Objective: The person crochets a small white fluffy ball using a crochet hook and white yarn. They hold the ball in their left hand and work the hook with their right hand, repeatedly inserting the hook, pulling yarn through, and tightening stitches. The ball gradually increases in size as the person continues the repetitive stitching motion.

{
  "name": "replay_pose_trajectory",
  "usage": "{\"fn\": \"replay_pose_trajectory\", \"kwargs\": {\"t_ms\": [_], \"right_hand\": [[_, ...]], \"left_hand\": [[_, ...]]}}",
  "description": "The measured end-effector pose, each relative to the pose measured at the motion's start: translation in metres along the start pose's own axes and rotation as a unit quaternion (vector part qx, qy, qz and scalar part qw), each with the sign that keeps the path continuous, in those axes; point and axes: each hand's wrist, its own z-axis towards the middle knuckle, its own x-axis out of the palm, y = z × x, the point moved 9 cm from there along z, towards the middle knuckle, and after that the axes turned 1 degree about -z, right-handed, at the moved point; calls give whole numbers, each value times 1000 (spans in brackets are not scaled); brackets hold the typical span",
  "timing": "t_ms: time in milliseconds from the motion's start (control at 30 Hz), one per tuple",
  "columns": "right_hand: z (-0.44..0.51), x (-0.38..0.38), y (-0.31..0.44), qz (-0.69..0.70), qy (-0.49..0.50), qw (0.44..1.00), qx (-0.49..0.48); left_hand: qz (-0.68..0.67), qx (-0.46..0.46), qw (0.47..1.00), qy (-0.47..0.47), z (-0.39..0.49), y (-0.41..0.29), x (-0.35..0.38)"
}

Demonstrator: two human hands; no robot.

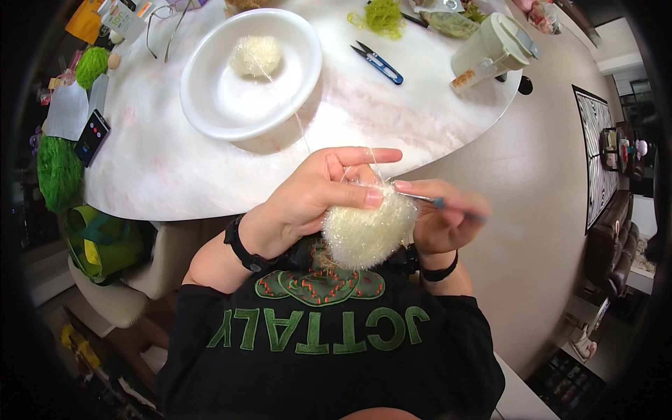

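Note:
My left hand (320,189) pinches the upper edge of a fuzzy cream crocheted piece (367,231) that glitters. A strand of yarn loops over its raised index finger and runs back to a cream yarn ball (256,55) in a white plastic bowl (191,94). In my right hand (446,215) is a crochet hook (436,201) with a blue-grey handle, blurred at its far end. The hook's tip meets the top edge of the piece, close to my left thumb. Both hands are just off the table's near edge.
Blue thread snips (378,63) lie on the marble-patterned table (157,184), right of the bowl. A lidded cup (488,47) stands at the right, beside a small clear tube (472,76). Eyeglasses (167,31), a phone (93,137) and green yarn (59,170) are at the left; lime yarn (383,18) lies behind.

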Motion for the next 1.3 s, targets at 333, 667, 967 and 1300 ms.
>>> {"fn": "replay_pose_trajectory", "kwargs": {"t_ms": [333,667,967,1300], "right_hand": [[4,-1,-49,60,-55,976,200],[2,3,-11,-57,2,998,-33],[16,10,-22,-36,7,997,61],[6,-10,-54,268,-107,940,184]], "left_hand": [[90,73,991,-65,2,-6,-3],[16,-5,1000,8,1,1,1],[147,111,982,-37,-4,-17,3],[24,-12,997,79,-5,-9,4]]}}
